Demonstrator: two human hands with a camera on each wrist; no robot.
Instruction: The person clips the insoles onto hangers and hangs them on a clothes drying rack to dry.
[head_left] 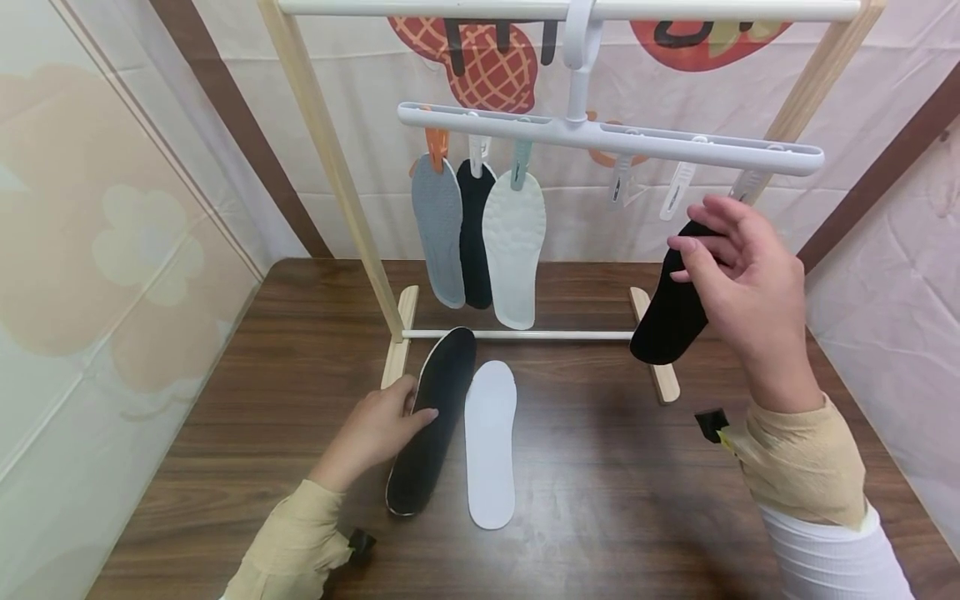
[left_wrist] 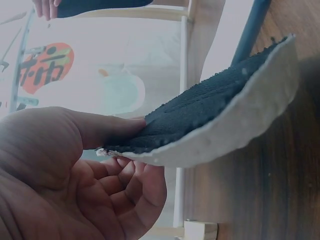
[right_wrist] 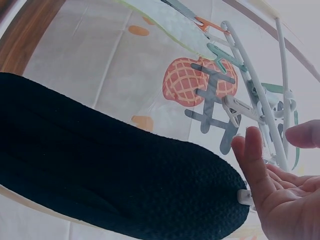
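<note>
My left hand (head_left: 378, 429) pinches a black insole (head_left: 438, 417) by its edge over the table. The left wrist view shows the thumb on the black face and a pale, textured underside (left_wrist: 235, 137) on that insole. Up at the right end of the hanger (head_left: 637, 143), my right hand (head_left: 761, 292) has its thumb and fingers spread apart, beside another black insole (head_left: 663, 317). That insole hangs from a pale clip (right_wrist: 245, 197), its upper part partly hidden by the hand in the head view. Flat on the table lies a white insole (head_left: 491, 446).
Grey (head_left: 437, 229), black (head_left: 476, 250) and cream (head_left: 516, 250) insoles hang from clips on the hanger's left half. Two pale clips (head_left: 677, 190) dangle unfilled right of centre. A wooden-legged rack (head_left: 330, 167) with white bars stands on the brown table (head_left: 585, 467).
</note>
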